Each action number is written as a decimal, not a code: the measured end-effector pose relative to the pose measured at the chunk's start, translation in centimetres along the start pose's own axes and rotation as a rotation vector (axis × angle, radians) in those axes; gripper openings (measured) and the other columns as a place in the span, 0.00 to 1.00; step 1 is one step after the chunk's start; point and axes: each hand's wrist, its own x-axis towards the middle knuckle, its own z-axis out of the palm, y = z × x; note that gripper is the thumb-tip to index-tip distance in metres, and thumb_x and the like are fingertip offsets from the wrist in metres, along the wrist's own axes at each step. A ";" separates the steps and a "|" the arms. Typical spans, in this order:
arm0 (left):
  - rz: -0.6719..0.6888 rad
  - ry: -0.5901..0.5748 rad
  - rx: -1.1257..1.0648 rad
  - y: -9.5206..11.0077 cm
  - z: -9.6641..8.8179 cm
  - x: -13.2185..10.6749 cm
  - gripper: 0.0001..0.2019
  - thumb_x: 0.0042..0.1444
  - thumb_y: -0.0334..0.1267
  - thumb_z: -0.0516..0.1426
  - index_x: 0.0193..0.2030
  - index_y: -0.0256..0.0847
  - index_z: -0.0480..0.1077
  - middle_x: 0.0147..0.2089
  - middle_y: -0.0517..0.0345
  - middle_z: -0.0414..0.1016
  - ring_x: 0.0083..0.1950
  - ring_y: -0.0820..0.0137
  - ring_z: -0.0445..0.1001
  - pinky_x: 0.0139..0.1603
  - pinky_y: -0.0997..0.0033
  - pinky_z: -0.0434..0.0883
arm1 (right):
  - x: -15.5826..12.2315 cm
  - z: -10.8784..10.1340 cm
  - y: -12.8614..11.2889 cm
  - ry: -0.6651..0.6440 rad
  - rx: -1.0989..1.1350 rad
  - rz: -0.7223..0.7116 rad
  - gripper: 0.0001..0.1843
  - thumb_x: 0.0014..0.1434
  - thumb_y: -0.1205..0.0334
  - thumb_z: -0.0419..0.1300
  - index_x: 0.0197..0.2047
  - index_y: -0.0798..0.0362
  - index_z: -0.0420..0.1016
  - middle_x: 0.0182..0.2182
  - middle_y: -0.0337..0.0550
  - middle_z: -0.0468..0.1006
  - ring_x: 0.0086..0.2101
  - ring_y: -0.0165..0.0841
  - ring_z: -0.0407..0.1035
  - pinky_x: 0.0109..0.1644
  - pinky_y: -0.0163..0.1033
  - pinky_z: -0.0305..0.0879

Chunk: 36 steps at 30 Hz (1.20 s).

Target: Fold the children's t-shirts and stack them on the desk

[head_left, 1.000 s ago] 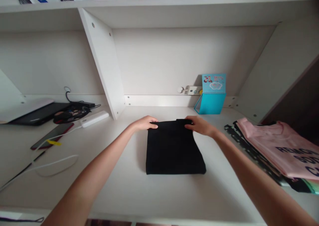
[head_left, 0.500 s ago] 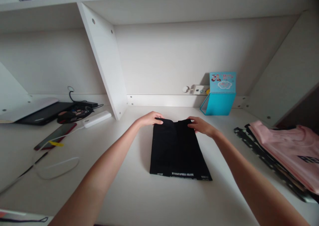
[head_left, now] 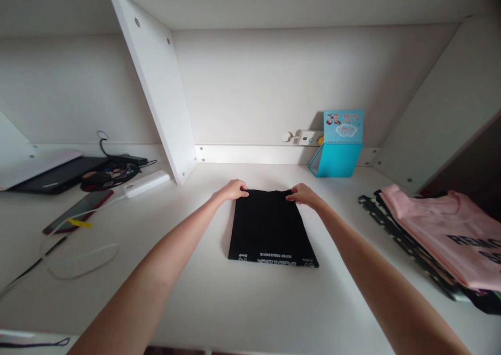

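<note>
A black T-shirt [head_left: 271, 224], folded into a rectangle, lies on the white desk, with white lettering along its near edge. My left hand [head_left: 235, 189] is closed on its far left corner, thumb on top. At the far right corner, my right hand [head_left: 306, 195] pinches the cloth in the same way. The fingers under the cloth are partly hidden.
To the right is a stack of folded clothes with a pink T-shirt [head_left: 442, 229] on top. A blue desk calendar [head_left: 340, 159] stands near the back wall. On the left lie a phone [head_left: 78, 211], a white power strip [head_left: 146, 184], cables and a black laptop [head_left: 58, 175].
The far edge of the black T-shirt has been pulled straighter between my hands. Its near edge has shifted away from me, and more lettering shows there. The view has tilted slightly.
</note>
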 end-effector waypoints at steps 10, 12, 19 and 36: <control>0.248 0.158 -0.118 5.3 -6.2 -2.0 0.17 0.48 0.42 0.59 0.43 0.35 0.69 0.36 0.55 0.72 0.39 0.68 0.70 0.42 0.70 0.66 | -6.0 -8.1 -2.1 0.421 0.146 -0.239 0.10 0.54 0.62 0.58 0.38 0.59 0.68 0.27 0.38 0.69 0.27 0.24 0.63 0.31 0.30 0.60; 0.374 0.246 -0.160 7.6 -8.1 -3.4 0.15 0.49 0.43 0.57 0.41 0.35 0.69 0.35 0.56 0.70 0.37 0.70 0.70 0.42 0.69 0.65 | -9.4 -10.5 -2.7 0.565 0.181 -0.323 0.10 0.53 0.62 0.58 0.39 0.57 0.66 0.30 0.41 0.69 0.30 0.25 0.63 0.34 0.30 0.59; 0.512 0.150 -0.006 9.9 -7.4 -9.5 0.05 0.50 0.33 0.55 0.36 0.40 0.67 0.39 0.58 0.68 0.40 0.71 0.68 0.43 0.71 0.64 | -21.5 -6.6 -3.5 0.600 -0.040 -0.620 0.05 0.54 0.64 0.54 0.36 0.50 0.64 0.32 0.40 0.68 0.29 0.29 0.63 0.33 0.34 0.61; 0.375 -0.232 0.264 7.8 -0.3 -12.7 0.14 0.58 0.35 0.49 0.51 0.44 0.65 0.54 0.56 0.65 0.52 0.67 0.66 0.49 0.72 0.62 | -18.6 1.0 4.1 0.147 -0.005 -0.439 0.15 0.61 0.56 0.44 0.43 0.47 0.69 0.43 0.39 0.74 0.43 0.33 0.68 0.49 0.40 0.62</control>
